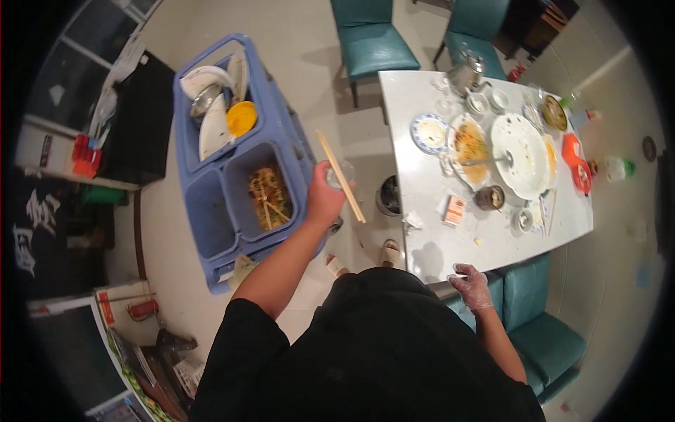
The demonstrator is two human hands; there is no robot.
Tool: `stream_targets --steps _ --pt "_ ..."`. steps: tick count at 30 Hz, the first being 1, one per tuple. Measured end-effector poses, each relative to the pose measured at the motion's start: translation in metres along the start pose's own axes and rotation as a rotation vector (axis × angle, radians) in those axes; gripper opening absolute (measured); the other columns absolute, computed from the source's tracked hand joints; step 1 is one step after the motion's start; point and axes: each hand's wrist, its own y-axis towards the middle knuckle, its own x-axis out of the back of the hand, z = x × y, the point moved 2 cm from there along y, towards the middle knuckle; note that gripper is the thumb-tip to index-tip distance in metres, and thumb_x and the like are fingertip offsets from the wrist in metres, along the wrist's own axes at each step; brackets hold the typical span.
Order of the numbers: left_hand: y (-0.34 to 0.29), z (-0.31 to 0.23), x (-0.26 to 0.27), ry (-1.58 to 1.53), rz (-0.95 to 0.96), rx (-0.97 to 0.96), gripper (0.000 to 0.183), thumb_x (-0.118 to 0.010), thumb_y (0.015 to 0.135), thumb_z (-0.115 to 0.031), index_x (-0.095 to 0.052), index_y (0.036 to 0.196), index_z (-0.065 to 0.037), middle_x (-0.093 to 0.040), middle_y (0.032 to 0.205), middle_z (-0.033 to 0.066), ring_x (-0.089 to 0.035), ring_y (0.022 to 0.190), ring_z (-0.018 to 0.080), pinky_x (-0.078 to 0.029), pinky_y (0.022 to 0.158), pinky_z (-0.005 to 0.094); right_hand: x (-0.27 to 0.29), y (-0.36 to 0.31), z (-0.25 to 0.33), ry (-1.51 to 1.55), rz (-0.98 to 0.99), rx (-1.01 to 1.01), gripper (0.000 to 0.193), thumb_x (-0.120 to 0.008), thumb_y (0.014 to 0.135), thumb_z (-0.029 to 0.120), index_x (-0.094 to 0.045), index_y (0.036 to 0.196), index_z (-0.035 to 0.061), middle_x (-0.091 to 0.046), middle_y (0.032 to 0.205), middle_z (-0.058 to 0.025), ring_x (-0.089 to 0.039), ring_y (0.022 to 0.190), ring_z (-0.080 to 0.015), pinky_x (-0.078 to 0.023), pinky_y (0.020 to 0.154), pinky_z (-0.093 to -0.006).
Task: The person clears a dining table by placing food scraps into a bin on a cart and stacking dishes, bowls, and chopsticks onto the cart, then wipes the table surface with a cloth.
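My left hand [325,200], bare, is closed round a pair of wooden chopsticks [343,181] and what looks like a small clear glass [340,171]. It is held over the floor between the blue cart [204,246] and the table. Broth and food scraps with chopsticks in them fill part of the cart's right-hand bin [242,169]. At the table's near edge, my right hand [472,288] wears a clear plastic glove. Its fingers are apart, and I see nothing between them.
Used dishes crowd the white table [422,232]: an oval plate with food [470,149], a large white bowl [524,158], a metal pot [467,74] and a dark cup [490,198]. Green chairs [380,49] stand beyond. Stacked plates and a yellow bowl [242,119] sit in the cart. A bin [388,195] stands on the floor.
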Motion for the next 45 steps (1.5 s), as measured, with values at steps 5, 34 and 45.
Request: stream_targets --steps 5,34,45 --pt "-0.010 0.030 0.130 0.281 -0.197 0.078 0.062 -0.083 0.067 -0.018 -0.050 0.119 -0.006 -0.062 0.115 0.0177 -0.059 0.108 0.0349 -0.047 0.091 0.0398 -0.035 0.007 0.036 -0.049 0.103 0.121 0.048 -0.072 0.083 0.025 -0.058 0.118 -0.0041 -0.066 0.111 -0.0201 -0.066 0.097 -0.0291 -0.051 0.085 -0.0368" --pt "-0.014 0.073 -0.038 -0.331 0.173 0.380 0.075 -0.075 0.080 -0.014 -0.030 0.138 0.003 -0.062 0.092 0.0121 -0.060 0.075 0.0185 -0.051 0.067 0.0330 -0.048 -0.046 0.015 -0.042 0.031 0.047 0.049 -0.072 0.083 0.025 -0.057 0.120 -0.0033 -0.065 0.113 -0.0197 -0.066 0.096 -0.0262 -0.052 0.084 -0.0346" --pt "-0.050 0.205 -0.191 -0.332 0.262 1.002 0.064 -0.073 0.079 -0.034 -0.046 0.124 0.002 -0.055 0.120 0.0180 -0.058 0.105 0.0304 -0.050 0.083 0.0481 0.010 -0.119 -0.072 0.097 -0.198 -0.312 0.050 -0.075 0.081 0.024 -0.059 0.118 -0.0044 -0.066 0.111 -0.0193 -0.065 0.098 -0.0264 -0.050 0.088 -0.0342"
